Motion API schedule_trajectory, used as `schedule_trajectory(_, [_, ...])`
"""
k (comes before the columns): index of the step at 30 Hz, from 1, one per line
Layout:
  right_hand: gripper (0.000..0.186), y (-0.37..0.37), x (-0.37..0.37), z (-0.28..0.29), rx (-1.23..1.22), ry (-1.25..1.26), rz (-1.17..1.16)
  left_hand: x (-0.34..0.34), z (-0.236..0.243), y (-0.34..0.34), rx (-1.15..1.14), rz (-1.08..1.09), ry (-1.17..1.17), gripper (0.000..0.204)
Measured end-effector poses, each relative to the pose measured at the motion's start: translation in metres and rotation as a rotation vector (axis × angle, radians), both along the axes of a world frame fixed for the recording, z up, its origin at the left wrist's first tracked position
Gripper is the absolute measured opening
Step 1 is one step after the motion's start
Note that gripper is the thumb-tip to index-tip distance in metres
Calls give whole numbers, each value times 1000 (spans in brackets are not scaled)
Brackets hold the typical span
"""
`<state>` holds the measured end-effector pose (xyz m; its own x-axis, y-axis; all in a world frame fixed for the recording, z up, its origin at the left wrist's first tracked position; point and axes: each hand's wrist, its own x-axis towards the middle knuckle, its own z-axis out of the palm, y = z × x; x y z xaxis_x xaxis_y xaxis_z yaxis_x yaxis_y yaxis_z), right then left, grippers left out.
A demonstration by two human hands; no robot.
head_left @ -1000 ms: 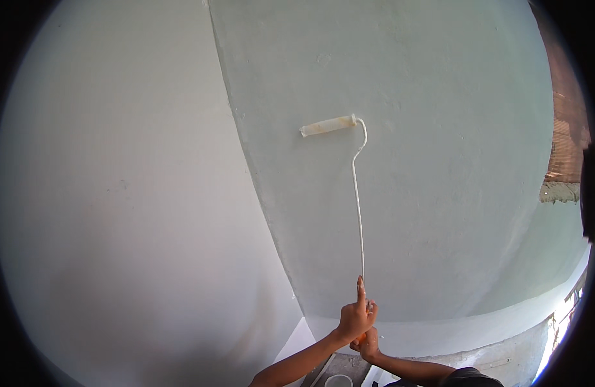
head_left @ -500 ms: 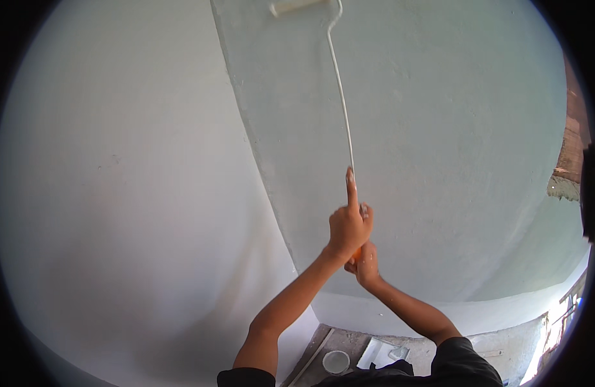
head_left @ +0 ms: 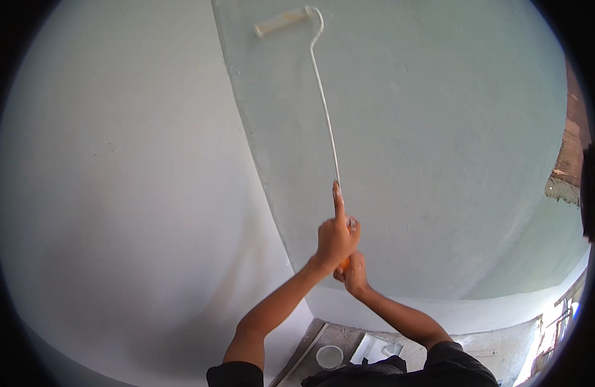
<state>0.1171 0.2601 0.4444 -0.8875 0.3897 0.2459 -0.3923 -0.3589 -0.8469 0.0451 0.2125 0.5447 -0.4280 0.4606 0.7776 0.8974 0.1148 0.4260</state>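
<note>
A paint roller (head_left: 324,106) with a long thin white rod reaches up along the grey-green wall (head_left: 426,142). Its pale roller sleeve (head_left: 282,23) is near the top, close to the wall's left border. My left hand (head_left: 336,238) wraps the upper part of the orange handle, its index finger stretched along the rod. Just below, my right hand (head_left: 355,272) closes round the lower end of the same handle, which the fingers mostly hide. Whether the sleeve touches the wall I cannot tell.
A white wall (head_left: 136,193) stands at the left, meeting the grey-green one in a corner. On the floor below are a round whitish container (head_left: 330,357), a white paint tray (head_left: 368,347) and a long thin strip (head_left: 304,353). A brown panel (head_left: 572,142) shows at the right edge.
The roller and both hands have shifted down and slightly left in view. The whole sleeve now shows; before, the top edge cut part of it off. Both hands keep their grip.
</note>
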Motion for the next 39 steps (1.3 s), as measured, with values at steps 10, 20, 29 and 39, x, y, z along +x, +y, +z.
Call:
schedule_trajectory(10, [47,-22,-35,-26,-82,-4,12,-19,-25,-12,-69,114,-41,89])
schedule_trajectory(20, [55,-64,3,-168,33,-19,-119,12,-164,-48,-70,19,-71,85])
schedule_trajectory(29, [50,-88,91,-267,-102,59,-22,116,-261,-79,103,-16,-20,76])
schedule_trajectory(39, [55,-151,228,-488,-16,-307,-128,223,-504,-136,-122,-71,-264,76])
